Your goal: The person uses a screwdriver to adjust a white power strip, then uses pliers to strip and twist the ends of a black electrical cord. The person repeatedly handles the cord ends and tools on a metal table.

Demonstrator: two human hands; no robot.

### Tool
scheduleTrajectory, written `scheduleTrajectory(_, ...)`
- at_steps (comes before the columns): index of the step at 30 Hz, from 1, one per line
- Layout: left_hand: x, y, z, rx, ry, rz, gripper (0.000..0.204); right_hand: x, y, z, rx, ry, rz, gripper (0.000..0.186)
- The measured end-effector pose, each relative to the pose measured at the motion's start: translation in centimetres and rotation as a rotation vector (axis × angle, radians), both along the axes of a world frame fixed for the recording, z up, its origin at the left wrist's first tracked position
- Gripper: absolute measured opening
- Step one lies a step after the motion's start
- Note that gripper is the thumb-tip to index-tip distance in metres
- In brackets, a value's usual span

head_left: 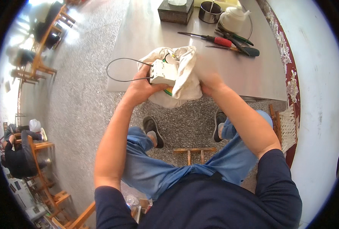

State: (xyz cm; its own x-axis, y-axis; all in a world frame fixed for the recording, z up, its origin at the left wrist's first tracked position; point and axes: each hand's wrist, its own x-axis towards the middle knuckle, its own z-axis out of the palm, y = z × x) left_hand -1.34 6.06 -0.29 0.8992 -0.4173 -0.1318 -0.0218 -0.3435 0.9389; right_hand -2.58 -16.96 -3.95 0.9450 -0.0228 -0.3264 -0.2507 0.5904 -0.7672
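Observation:
At the table's near edge, my left hand (pixel 139 86) is closed round a white boxy electrical device, like a circuit breaker (pixel 164 73). A black wire (pixel 107 70) bends out from its left side in a wide loop. Right behind and beside it is a crumpled off-white cloth bag (pixel 187 82). Small yellow and green parts show at the bag's folds. My right hand (pixel 210 82) is at the bag's right side, smeared by motion. Its fingers cannot be made out, nor whether they grip the cloth.
On the grey table (pixel 142 34) lie a red-handled screwdriver (pixel 219 41), another screwdriver (pixel 249 50) and dark-handled pliers (pixel 240 37). Behind them stand a white teapot (pixel 232 19), a dark cup (pixel 210 13) and a tissue box (pixel 176 11). Seated people (pixel 20 152) and wooden chairs are at left.

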Motion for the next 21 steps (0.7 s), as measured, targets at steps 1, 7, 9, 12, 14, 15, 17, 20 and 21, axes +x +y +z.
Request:
scheduleTrajectory(1, 0.0, 0.3, 0.1, -0.05, 0.034, 0.02, 0.079, 0.0, -0.1, 0.6, -0.03, -0.013, -0.021, 0.032)
scheduleTrajectory(7, 0.1, 0.1, 0.2, -0.382, 0.272, 0.029, 0.071, -0.1, -3.1, -0.7, 0.048, -0.117, 0.117, 0.027)
scheduleTrajectory(9, -0.1, -0.3, -0.2, -0.567, 0.359, 0.054, 0.063, -0.1, -2.0, -1.5, -0.092, -0.306, 0.141, 0.031)
scheduleTrajectory(12, -0.2, -1.4, -0.4, -0.69, 0.406, 0.088, 0.056, -1.2, -0.2, 1.7, -0.031, -0.263, 0.234, 0.038)
scheduleTrajectory(14, -0.2, -2.5, -0.6, -0.726, 0.416, 0.097, 0.053, -1.1, -0.4, 2.5, 0.24, -0.067, 0.302, 0.041)
scheduleTrajectory(15, -0.5, -3.1, -0.2, -0.736, 0.419, 0.081, 0.055, -1.5, 0.0, 2.9, 0.085, -0.152, 0.281, 0.04)
scheduleTrajectory(17, -0.5, -4.0, 0.6, -0.787, 0.462, 0.147, 0.051, -1.4, -0.3, 2.1, -0.077, -0.259, 0.27, 0.04)
scheduleTrajectory(20, -0.1, -3.7, 0.6, -0.815, 0.504, 0.183, 0.053, -1.2, -0.9, 1.8, -0.144, -0.249, 0.302, 0.042)
scheduleTrajectory(21, -0.1, -3.6, 0.5, -0.818, 0.517, 0.187, 0.054, -1.4, -0.9, 2.2, -0.157, -0.257, 0.295, 0.043)
